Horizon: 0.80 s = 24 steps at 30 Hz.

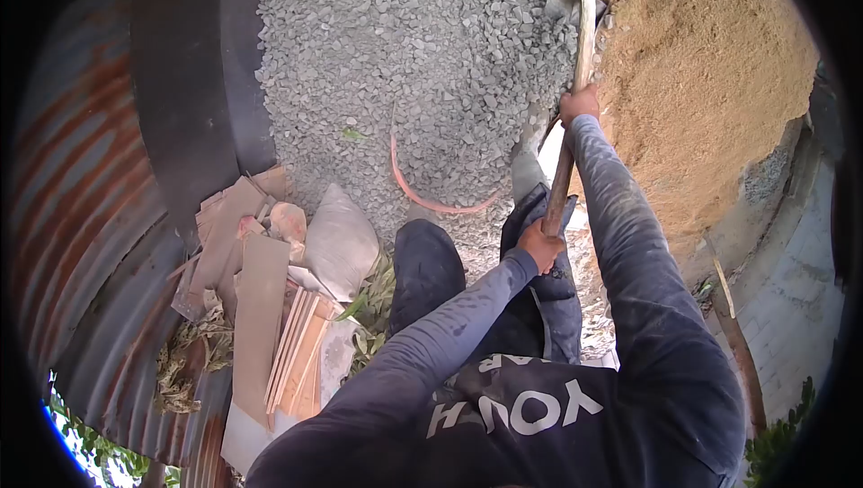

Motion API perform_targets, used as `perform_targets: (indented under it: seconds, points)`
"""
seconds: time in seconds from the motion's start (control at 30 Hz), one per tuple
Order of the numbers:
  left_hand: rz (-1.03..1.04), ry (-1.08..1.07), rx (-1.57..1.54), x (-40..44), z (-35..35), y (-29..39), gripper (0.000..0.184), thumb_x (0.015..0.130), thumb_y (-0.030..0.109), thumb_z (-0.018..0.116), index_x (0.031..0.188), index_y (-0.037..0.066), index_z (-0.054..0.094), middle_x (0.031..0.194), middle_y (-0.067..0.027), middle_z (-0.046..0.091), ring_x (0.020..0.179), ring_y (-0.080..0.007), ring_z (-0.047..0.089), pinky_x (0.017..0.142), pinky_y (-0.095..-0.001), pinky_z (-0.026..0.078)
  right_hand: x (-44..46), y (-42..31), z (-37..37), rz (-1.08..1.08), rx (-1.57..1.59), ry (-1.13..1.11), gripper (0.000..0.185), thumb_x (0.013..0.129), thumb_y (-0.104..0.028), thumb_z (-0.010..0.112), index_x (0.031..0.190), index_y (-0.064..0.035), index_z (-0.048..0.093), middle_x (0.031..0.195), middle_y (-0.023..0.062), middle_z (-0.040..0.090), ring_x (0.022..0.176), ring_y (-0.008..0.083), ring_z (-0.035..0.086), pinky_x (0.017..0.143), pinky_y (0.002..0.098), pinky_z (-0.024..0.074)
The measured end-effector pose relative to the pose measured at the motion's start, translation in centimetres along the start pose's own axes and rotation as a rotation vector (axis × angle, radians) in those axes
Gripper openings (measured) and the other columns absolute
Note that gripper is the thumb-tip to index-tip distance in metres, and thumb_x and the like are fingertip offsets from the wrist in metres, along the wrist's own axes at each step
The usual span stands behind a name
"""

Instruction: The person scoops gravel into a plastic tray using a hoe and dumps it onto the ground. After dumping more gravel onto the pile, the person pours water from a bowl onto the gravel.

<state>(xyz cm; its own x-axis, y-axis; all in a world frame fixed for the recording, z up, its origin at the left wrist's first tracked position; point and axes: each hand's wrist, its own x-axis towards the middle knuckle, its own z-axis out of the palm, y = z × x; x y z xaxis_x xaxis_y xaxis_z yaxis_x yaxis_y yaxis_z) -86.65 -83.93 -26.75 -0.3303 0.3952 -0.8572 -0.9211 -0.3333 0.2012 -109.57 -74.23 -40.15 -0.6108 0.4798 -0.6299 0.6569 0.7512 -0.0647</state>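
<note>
A long wooden handle [562, 178] runs from between my legs up to a metal hoe blade [564, 3], which rests where grey gravel [378, 48] meets a heap of tan sand [710, 84]. My left hand [539, 246] is wrapped round the lower end of the handle, by my thigh. Farther up the same handle, my right hand [580, 105] grips it below the blade. The blade's edge is partly hidden among the stones.
A curved pink strip [422, 200] lies on the gravel before my feet. At the left are a filled white sack [340, 241], stacked tiles [297, 349], dry leaves and rusty corrugated sheets [90, 173]. A pale wall [791, 281] stands at the right.
</note>
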Motion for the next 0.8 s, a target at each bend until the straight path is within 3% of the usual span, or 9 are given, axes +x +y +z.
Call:
perform_targets:
  seconds: [0.2,0.23,0.27,0.37,0.47,0.5,0.6,0.73,0.8]
  points:
    - [-0.144,0.048,0.140,-8.8,-11.3,-5.3,0.021,0.076,0.005,0.063,0.089,0.002,0.047,0.054,-0.0042,0.048,0.037,-0.0131,0.046,0.034,-0.0298,0.038,-10.8,2.5,10.4,0.080,-0.018,0.003,0.055,0.078,-0.018,0.059,0.121,0.0020,0.032,0.105,0.0283,0.059,0.099,0.0382,0.060,0.088,0.0404,0.0475]
    - [-0.102,0.057,0.158,-10.4,-13.6,-6.2,0.019,0.075,0.005,0.061,0.088,0.001,0.047,0.054,-0.0044,0.049,0.037,-0.0131,0.046,0.034,-0.0297,0.037,-12.3,3.6,13.1,0.119,0.069,0.005,0.055,0.077,-0.018,0.061,0.119,0.0015,0.031,0.098,0.0271,0.061,0.088,0.0381,0.064,0.078,0.0423,0.0518]
    - [-0.068,0.105,0.313,-12.4,-15.6,-6.4,0.020,0.074,0.006,0.060,0.089,0.001,0.047,0.055,-0.0049,0.050,0.036,-0.0138,0.047,0.033,-0.0298,0.037,-15.3,3.3,13.4,0.125,0.157,-0.041,0.052,0.077,-0.018,0.060,0.116,0.0017,0.031,0.096,0.0283,0.060,0.087,0.0388,0.063,0.077,0.0428,0.0513]
    - [-0.163,0.029,0.371,-20.1,-20.0,-6.8,0.022,0.076,0.011,0.062,0.088,0.000,0.047,0.053,-0.0057,0.051,0.036,-0.0157,0.049,0.033,-0.0301,0.037,-24.8,2.5,13.0,0.135,0.231,-0.136,0.050,0.079,-0.020,0.058,0.114,0.0020,0.030,0.100,0.0324,0.058,0.093,0.0456,0.058,0.085,0.0448,0.0466]
    - [-0.153,0.038,0.632,-27.3,-22.1,-8.3,0.027,0.078,0.016,0.063,0.098,0.003,0.051,0.058,-0.0104,0.055,0.044,-0.0197,0.055,0.043,-0.0341,0.043,-31.8,4.3,15.6,0.131,0.615,-0.205,0.045,0.079,-0.011,0.055,0.115,-0.0016,0.029,0.089,0.0251,0.056,0.067,0.0358,0.061,0.059,0.0424,0.0505]
    - [-0.341,0.135,0.616,-28.6,-21.4,-6.9,0.029,0.077,0.020,0.064,0.099,0.005,0.053,0.062,-0.0136,0.057,0.047,-0.0249,0.058,0.048,-0.0366,0.045,-33.5,2.4,12.8,0.257,0.859,-0.351,0.043,0.079,-0.007,0.054,0.114,-0.0033,0.028,0.081,0.0195,0.056,0.055,0.0289,0.061,0.047,0.0397,0.0501]
    - [0.188,0.280,0.942,-23.5,-19.7,-7.1,0.039,0.074,0.021,0.064,0.107,0.004,0.051,0.072,-0.0218,0.061,0.064,-0.0389,0.062,0.057,-0.0429,0.049,-28.7,1.0,10.5,0.131,1.187,-0.356,0.039,0.079,-0.001,0.051,0.111,-0.0060,0.029,0.069,0.0105,0.050,0.041,0.0170,0.051,0.034,0.0311,0.0423]
    - [0.233,0.577,1.209,-4.8,-14.9,1.3,0.035,0.080,0.024,0.060,0.105,0.005,0.044,0.079,-0.0239,0.062,0.074,-0.0423,0.062,0.065,-0.0507,0.048,-9.3,-5.7,5.3,-0.160,1.382,-0.351,0.031,0.084,-0.006,0.055,0.103,-0.0068,0.030,0.067,0.0076,0.048,0.045,0.0167,0.051,0.037,0.0301,0.0453]
    - [0.332,0.656,1.266,4.7,-12.3,8.5,0.036,0.080,0.021,0.060,0.106,0.004,0.041,0.079,-0.0234,0.063,0.076,-0.0415,0.063,0.067,-0.0509,0.048,0.6,-11.1,3.1,-0.268,1.185,-0.112,0.035,0.083,-0.010,0.058,0.105,-0.0024,0.032,0.070,0.0105,0.052,0.049,0.0172,0.056,0.040,0.0300,0.0480]
